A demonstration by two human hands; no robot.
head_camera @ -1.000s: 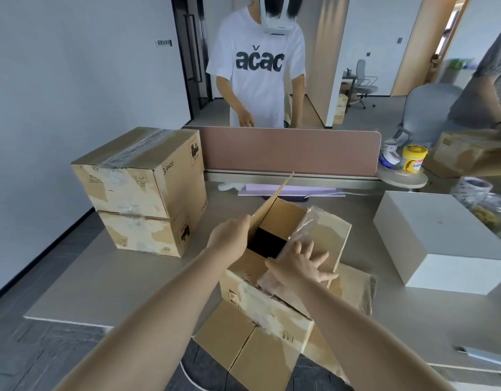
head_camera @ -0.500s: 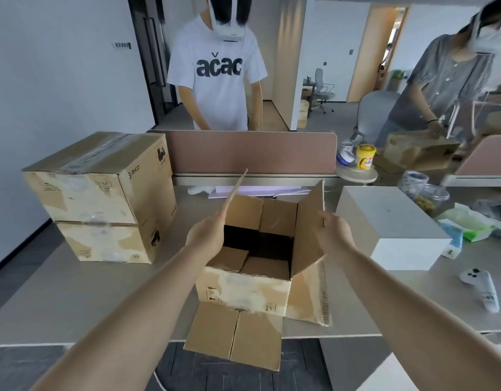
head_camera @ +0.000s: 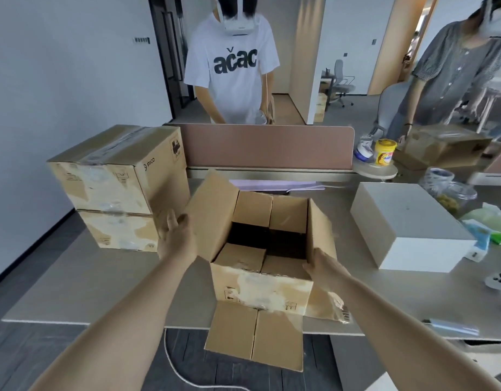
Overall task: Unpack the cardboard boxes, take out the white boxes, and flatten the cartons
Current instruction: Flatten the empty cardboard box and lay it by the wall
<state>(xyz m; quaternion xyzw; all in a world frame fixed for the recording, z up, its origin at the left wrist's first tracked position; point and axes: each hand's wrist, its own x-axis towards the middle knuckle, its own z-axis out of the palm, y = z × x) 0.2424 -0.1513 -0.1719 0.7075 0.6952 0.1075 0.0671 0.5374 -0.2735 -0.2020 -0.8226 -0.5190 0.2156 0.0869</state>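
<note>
Head view: the left grip (head_camera: 176,238), fingers straight, is pressing the left flap of the open carton (head_camera: 260,289); the right grip (head_camera: 324,268) is lying flat on its right wall. Sitting between both grips and seemingly empty, the carton is probably handling light and folding at its creases when held by opposite walls.

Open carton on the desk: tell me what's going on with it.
A person works on the open carton at the near edge of the desk. The left hand lies flat against its raised left flap; the right hand is at its right wall, grip unclear. No white box shows inside. One white box stands on the desk to the right, and two taped cartons are stacked to the left.
</note>
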